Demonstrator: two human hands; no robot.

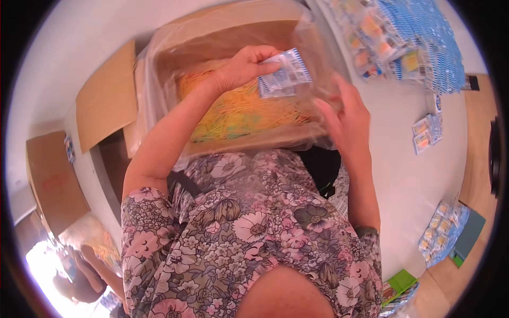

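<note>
My left hand (245,68) is closed on small clear plastic packets (286,74) with blue-striped edges, pinched between thumb and fingers; they seem to overlap, and I cannot tell how many there are. Below them stands an open cardboard box (222,33) lined with clear plastic film. Inside it lies a heap of thin strands or sticks (238,114) in yellow, orange and green; their kind is unclear. To the right of the packets, my right hand (347,114) hovers over the box's right side. It is somewhat blurred, its thumb and fingers apart and holding nothing visible.
On the white table (403,175) a large pile of blue-striped packets (424,47) lies at the far right. A smaller group of packets (427,132) sits nearer, another bundle (443,233) at the right edge. Cardboard flaps (107,98) stand at left; another person (79,275) is at lower left.
</note>
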